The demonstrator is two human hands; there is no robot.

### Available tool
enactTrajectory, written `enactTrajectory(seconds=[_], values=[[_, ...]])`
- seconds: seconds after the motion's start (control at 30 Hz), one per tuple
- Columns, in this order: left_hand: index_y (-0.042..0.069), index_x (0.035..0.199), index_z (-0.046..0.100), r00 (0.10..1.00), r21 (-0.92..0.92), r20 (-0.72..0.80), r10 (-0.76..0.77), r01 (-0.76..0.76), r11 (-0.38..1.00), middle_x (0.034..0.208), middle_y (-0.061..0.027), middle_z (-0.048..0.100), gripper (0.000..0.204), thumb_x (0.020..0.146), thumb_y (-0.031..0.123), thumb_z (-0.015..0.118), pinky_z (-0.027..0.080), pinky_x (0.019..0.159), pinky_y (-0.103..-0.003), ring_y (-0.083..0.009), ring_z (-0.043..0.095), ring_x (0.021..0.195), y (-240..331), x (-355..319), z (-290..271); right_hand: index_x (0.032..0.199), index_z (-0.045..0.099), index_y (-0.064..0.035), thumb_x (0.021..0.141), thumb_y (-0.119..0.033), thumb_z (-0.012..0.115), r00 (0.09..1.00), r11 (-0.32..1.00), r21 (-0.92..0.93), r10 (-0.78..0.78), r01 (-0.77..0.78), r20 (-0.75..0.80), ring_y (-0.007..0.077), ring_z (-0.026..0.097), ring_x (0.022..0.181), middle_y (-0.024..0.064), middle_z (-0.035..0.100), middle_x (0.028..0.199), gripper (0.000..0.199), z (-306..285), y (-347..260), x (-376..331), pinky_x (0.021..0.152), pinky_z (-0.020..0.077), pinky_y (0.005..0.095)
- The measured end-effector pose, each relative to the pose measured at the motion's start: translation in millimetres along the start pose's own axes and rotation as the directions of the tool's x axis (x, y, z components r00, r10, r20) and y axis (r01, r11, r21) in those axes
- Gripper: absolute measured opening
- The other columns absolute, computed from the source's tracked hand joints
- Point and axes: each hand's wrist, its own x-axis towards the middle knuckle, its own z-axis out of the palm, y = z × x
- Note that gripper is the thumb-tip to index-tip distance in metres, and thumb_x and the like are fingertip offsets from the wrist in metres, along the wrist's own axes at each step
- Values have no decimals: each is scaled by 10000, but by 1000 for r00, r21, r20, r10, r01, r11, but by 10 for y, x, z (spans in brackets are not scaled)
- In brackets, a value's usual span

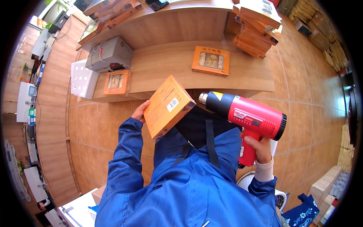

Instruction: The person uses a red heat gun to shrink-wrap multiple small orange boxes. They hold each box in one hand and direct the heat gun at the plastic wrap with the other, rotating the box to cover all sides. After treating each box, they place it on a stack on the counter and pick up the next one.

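My left hand [140, 110] grips the left edge of a flat orange box [166, 108]. The box is tilted over my lap, and its printed face with a white barcode label is turned up. In my right hand [259, 147] is a red heat gun [257, 119] with a black front part and a metal nozzle, my fingers wrapped round its handle. The nozzle points left, at the box's right corner, with a small gap between them. Whether the heat gun is running cannot be told.
Ahead, a wooden table [162, 64] bears two orange window boxes, one at right [210, 60] and one at left [116, 82]. A grey carton [109, 55] stands behind the left one. Stacked orange boxes [255, 32] rise at the right. A white perforated box [84, 78] adjoins the table's left end.
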Motion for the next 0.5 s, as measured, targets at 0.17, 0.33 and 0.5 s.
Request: enactTrajectory(seconds=[0.17, 0.33, 0.5], values=[[46, 1250, 462, 992, -87, -92, 88, -96, 992, 1204, -85, 558, 457, 903, 337, 527, 437, 934, -345, -175, 541, 1093, 46, 38, -14, 1034, 548, -18, 715, -58, 703, 998, 998, -55, 34, -31, 59, 150, 588, 767, 73, 610, 879, 357, 36, 42, -134, 676, 493, 278], [74, 1226, 480, 968, -217, -195, 161, -202, 955, 1179, -64, 575, 410, 914, 339, 511, 463, 892, -346, -184, 554, 1071, 18, 84, 140, 1032, 567, -26, 734, -70, 714, 990, 989, -140, 55, -37, 128, 122, 562, 802, 29, 599, 889, 335, 205, 149, -160, 715, 468, 271], [81, 1197, 500, 959, -264, -239, 154, -216, 940, 1152, -57, 589, 377, 910, 324, 523, 484, 825, -325, -176, 573, 1024, 16, 110, 212, 1063, 562, -28, 751, -70, 705, 980, 981, -186, 86, -51, 182, 128, 561, 875, 30, 597, 963, 346, 337, 148, -187, 779, 462, 281]])
